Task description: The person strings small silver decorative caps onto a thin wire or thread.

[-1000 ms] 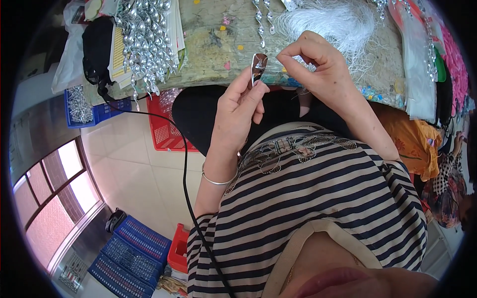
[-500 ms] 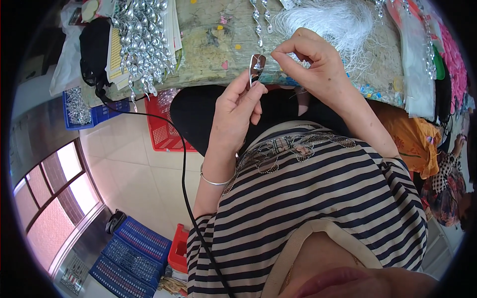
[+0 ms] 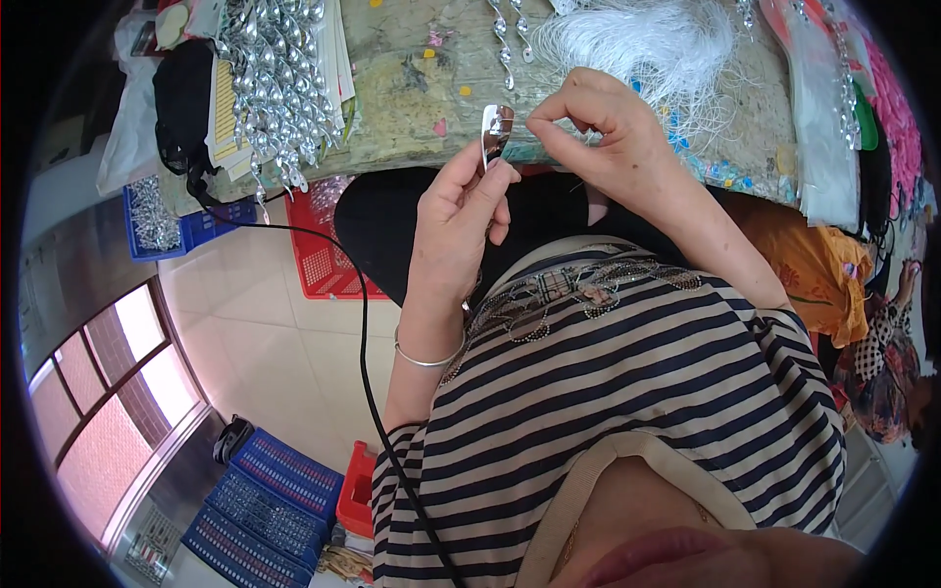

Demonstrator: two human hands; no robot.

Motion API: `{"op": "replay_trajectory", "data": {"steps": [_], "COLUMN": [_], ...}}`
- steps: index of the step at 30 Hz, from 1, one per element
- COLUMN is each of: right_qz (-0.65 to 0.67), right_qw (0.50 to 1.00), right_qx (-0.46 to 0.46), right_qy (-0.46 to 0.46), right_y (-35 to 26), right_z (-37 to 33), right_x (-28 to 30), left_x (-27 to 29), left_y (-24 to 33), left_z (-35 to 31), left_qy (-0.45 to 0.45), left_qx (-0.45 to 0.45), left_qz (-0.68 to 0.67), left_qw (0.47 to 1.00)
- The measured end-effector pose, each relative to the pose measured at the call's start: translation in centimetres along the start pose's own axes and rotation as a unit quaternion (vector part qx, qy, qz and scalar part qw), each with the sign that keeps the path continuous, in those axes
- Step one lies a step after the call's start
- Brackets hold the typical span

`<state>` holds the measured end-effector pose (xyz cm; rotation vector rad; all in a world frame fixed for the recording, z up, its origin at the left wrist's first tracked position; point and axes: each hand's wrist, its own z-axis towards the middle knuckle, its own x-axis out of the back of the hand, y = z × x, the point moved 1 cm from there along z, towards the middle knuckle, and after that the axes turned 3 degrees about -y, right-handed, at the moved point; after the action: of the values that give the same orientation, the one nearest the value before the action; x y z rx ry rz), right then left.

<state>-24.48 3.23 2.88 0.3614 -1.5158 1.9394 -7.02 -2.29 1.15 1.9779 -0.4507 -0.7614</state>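
Pinched between the thumb and fingers of my left hand is a shiny, mirror-like oblong silver piece, held upright at the table's near edge. Just right of it, my right hand is closed, thumb and forefinger pressed together. What those fingertips hold, if anything, is too fine to make out. Behind my right hand a loose heap of white thread lies on the table. Two short strands of twisted silver pieces rest beyond the silver piece.
Many twisted silver strands hang over the worn table's left edge, beside a black bag. Clear plastic bags lie at the right. A black cable runs past my left arm. Blue trays and a red basket stand below.
My left hand has shifted slightly left, and the silver piece has turned so its bright face shows more. My right hand has come down a little, still pinched.
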Motion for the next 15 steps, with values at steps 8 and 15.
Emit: {"op": "replay_trajectory", "data": {"steps": [8,15], "right_qz": [-0.034,-0.023], "right_qw": [0.999,1.0], "right_qx": [-0.012,0.008], "right_qy": [-0.004,-0.005], "right_y": [-0.08,-0.25], "right_z": [-0.18,-0.23], "right_x": [-0.58,-0.65], "left_x": [-0.13,-0.1], "left_y": [0.08,0.21], "left_z": [-0.39,-0.57], "left_qy": [-0.009,-0.047], "left_qx": [0.004,-0.036], "left_qz": [0.054,0.096], "left_qw": [0.999,0.994]}}
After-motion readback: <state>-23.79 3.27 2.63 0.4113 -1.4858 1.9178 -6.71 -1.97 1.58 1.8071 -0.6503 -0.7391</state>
